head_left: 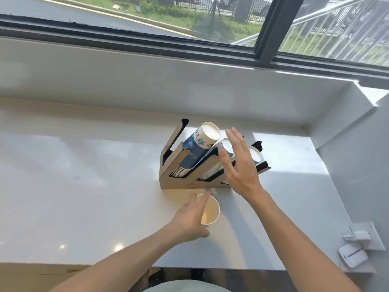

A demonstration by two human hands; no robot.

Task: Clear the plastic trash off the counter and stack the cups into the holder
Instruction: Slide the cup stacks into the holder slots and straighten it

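Note:
A wooden cup holder (pixel 168 178) with black slots stands on the white counter (pixel 84 186). Its left slot holds a tall slanted stack of blue-and-white cups (pixel 197 148). A shorter stack (pixel 226 144) lies in the middle slot and another cup (pixel 255 154) in the right slot. My right hand (pixel 237 163) hovers open in front of the middle and right slots, fingers spread, and hides part of them. A single white paper cup (pixel 211 211) stands upright in front of the holder. My left hand (pixel 189 220) wraps its left side, fingers over the rim and thumb at its base. No plastic trash is in view.
A raised window ledge (pixel 189 81) runs behind the counter. The side wall at the right carries a socket with a white plug (pixel 357 237) and a white device (pixel 353 257) below it. The counter's front edge (pixel 210 267) is close to my body.

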